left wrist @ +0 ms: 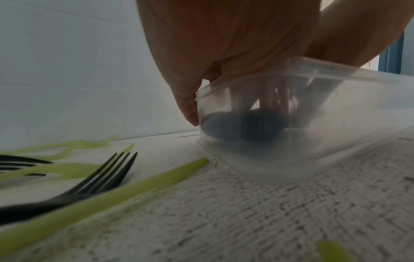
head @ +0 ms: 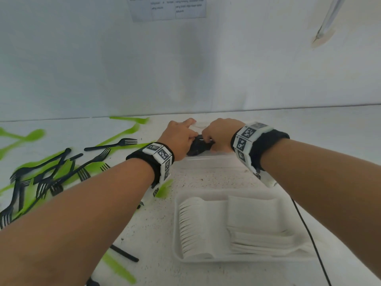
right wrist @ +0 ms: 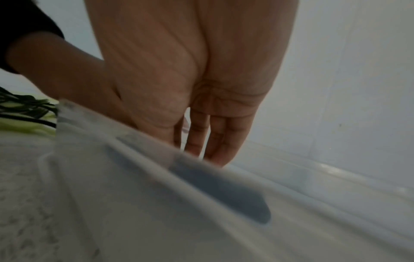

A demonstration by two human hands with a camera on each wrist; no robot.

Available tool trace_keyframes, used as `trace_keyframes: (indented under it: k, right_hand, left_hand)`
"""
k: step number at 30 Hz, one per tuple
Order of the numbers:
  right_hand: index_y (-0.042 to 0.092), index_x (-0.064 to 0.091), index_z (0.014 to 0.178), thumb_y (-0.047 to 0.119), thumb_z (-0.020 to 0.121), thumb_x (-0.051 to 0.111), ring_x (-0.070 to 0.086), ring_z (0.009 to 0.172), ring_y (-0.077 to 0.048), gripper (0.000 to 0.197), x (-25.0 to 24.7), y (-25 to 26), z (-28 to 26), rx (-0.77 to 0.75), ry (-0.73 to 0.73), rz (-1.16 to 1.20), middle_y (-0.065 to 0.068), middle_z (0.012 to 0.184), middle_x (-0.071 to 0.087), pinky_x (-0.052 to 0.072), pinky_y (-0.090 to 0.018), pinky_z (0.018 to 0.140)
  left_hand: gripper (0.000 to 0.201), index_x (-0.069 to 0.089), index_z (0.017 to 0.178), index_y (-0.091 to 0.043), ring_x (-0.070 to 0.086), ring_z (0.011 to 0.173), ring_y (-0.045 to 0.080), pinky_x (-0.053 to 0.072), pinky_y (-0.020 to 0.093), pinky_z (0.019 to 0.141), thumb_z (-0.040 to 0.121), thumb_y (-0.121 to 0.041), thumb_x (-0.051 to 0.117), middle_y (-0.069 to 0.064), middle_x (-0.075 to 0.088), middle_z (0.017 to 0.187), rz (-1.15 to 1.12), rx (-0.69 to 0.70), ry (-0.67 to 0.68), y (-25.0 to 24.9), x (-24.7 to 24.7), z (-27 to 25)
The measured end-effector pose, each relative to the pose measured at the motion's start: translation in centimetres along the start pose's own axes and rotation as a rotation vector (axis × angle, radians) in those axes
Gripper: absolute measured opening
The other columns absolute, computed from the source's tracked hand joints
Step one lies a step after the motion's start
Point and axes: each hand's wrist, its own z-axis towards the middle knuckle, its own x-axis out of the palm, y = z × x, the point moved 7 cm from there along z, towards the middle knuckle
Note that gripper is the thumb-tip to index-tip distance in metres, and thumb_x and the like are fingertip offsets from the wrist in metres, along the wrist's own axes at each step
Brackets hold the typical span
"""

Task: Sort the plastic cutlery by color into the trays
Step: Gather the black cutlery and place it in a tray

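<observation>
head, hands: left hand (head: 181, 139) and right hand (head: 219, 134) are meeting over the clear tray (head: 208, 158) at the far middle, fingers of both curling round a bundle of black cutlery (head: 199, 146) and setting it in.
head, done: white tray (head: 206, 193) near right is holding a neat row of white spoons (head: 192, 226) and stacked white handles (head: 266, 242); white is looking sorted.
head, left to do: black forks (head: 51, 174) and green cutlery (head: 31, 137) are lying mixed on the table (head: 206, 174) at left; a green piece (head: 118, 269) and a black handle (head: 123, 253) are lying near. No tray for green in view.
left wrist, hand: the left hand's fingers (left wrist: 241, 99) are reaching down inside the clear tray (left wrist: 336, 124), closing on the dark bundle (left wrist: 246, 125) at its floor; one fingertip is resting outside the wall.
left wrist, remaining: a black fork (left wrist: 96, 184) and a green handle (left wrist: 125, 191) are lying just beside the tray.
right wrist, hand: the right hand's fingers (right wrist: 215, 134) are pointing down together into the tray (right wrist: 336, 177); tips are hidden behind its rim, so grip cannot be told here.
right wrist, cutlery: a dark blurred piece (right wrist: 224, 186) is showing through the wall.
progress, judged: white finished, black starting, green untouched.
</observation>
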Motion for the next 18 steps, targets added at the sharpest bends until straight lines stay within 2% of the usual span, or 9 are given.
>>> trace_keyframes:
  k: [4, 6, 8, 9, 11, 12, 14, 16, 18]
  right_hand:
    - [0.017, 0.064, 0.119, 0.027, 0.101, 0.057, 0.059, 0.08, -0.021, 0.021, -0.1, 0.4, 0.7, 0.038, 0.003, -0.048, -0.003, 0.111, 0.064, 0.038, -0.026, 0.057]
    - [0.014, 0.066, 0.115, 0.025, 0.102, 0.057, 0.056, 0.076, -0.02, 0.019, -0.3, 0.6, 1.0, 0.059, -0.003, -0.027, -0.003, 0.099, 0.062, 0.04, -0.028, 0.062]
    - [0.012, 0.067, 0.112, 0.024, 0.101, 0.057, 0.058, 0.079, -0.022, 0.019, -0.3, 0.9, 1.0, 0.033, -0.024, -0.043, -0.001, 0.086, 0.056, 0.044, -0.03, 0.067]
    - [0.011, 0.068, 0.11, 0.025, 0.101, 0.058, 0.059, 0.078, -0.022, 0.019, -0.3, 1.0, 1.0, 0.019, -0.047, -0.061, -0.002, 0.086, 0.057, 0.045, -0.031, 0.067]
    - [0.011, 0.066, 0.109, 0.024, 0.099, 0.06, 0.06, 0.076, -0.022, 0.018, -0.3, 1.1, 0.9, 0.001, -0.097, -0.082, -0.004, 0.09, 0.061, 0.046, -0.031, 0.065]
    - [0.01, 0.065, 0.111, 0.023, 0.098, 0.06, 0.059, 0.076, -0.023, 0.019, -0.3, 1.2, 0.9, -0.004, -0.118, -0.079, -0.005, 0.093, 0.061, 0.045, -0.031, 0.066]
    - [0.013, 0.059, 0.114, 0.023, 0.098, 0.06, 0.055, 0.079, -0.024, 0.019, -0.6, 1.4, 0.8, -0.017, -0.149, -0.055, -0.006, 0.096, 0.058, 0.042, -0.031, 0.068]
    - [0.013, 0.06, 0.115, 0.023, 0.098, 0.061, 0.053, 0.079, -0.024, 0.02, -0.7, 1.4, 0.7, -0.018, -0.169, -0.027, -0.006, 0.097, 0.058, 0.041, -0.031, 0.068]
    - [0.011, 0.062, 0.112, 0.022, 0.096, 0.063, 0.056, 0.08, -0.023, 0.019, -0.5, 1.1, 0.6, -0.004, -0.163, -0.001, -0.008, 0.101, 0.063, 0.044, -0.031, 0.068]
  left_hand:
    - [0.05, 0.073, 0.12, -0.031, 0.051, 0.115, 0.039, 0.038, 0.045, 0.106, 0.098, -0.032, 0.029, -0.001, 0.037, 0.159, -0.012, -0.049, 0.074, 0.3, 0.5, -0.1]
    - [0.051, 0.067, 0.128, -0.026, 0.046, 0.124, 0.037, 0.033, 0.043, 0.11, 0.1, -0.031, 0.025, 0.001, 0.032, 0.162, 0.002, -0.051, 0.11, -0.1, 0.2, -0.6]
    - [0.041, 0.056, 0.138, -0.015, 0.045, 0.129, 0.035, 0.032, 0.043, 0.111, 0.107, -0.026, 0.031, 0.004, 0.036, 0.161, -0.051, -0.057, 0.09, -0.3, -0.5, -1.0]
    - [0.041, 0.048, 0.143, -0.013, 0.044, 0.131, 0.034, 0.035, 0.045, 0.11, 0.106, -0.028, 0.036, 0.003, 0.04, 0.158, -0.111, -0.073, 0.071, -0.2, -0.8, -1.2]
    - [0.052, 0.039, 0.146, -0.016, 0.043, 0.132, 0.032, 0.042, 0.05, 0.105, 0.099, -0.034, 0.051, -0.001, 0.047, 0.152, -0.172, -0.114, 0.078, 0.1, -1.0, -1.4]
    - [0.056, 0.04, 0.143, -0.016, 0.044, 0.128, 0.032, 0.045, 0.05, 0.102, 0.093, -0.035, 0.058, 0.0, 0.05, 0.147, -0.158, -0.121, 0.098, 0.1, -1.0, -1.3]
    - [0.048, 0.045, 0.13, -0.014, 0.046, 0.117, 0.032, 0.047, 0.049, 0.094, 0.088, -0.027, 0.066, 0.004, 0.052, 0.136, -0.104, -0.125, 0.127, -0.2, -1.0, -1.1]
    - [0.032, 0.049, 0.116, -0.014, 0.046, 0.109, 0.031, 0.046, 0.045, 0.089, 0.089, -0.017, 0.065, 0.006, 0.05, 0.132, -0.072, -0.127, 0.095, -0.4, -1.2, -0.7]
    - [0.025, 0.05, 0.109, -0.016, 0.045, 0.105, 0.029, 0.045, 0.04, 0.085, 0.089, -0.012, 0.064, 0.005, 0.049, 0.131, -0.067, -0.131, 0.066, -0.5, -1.3, -0.7]
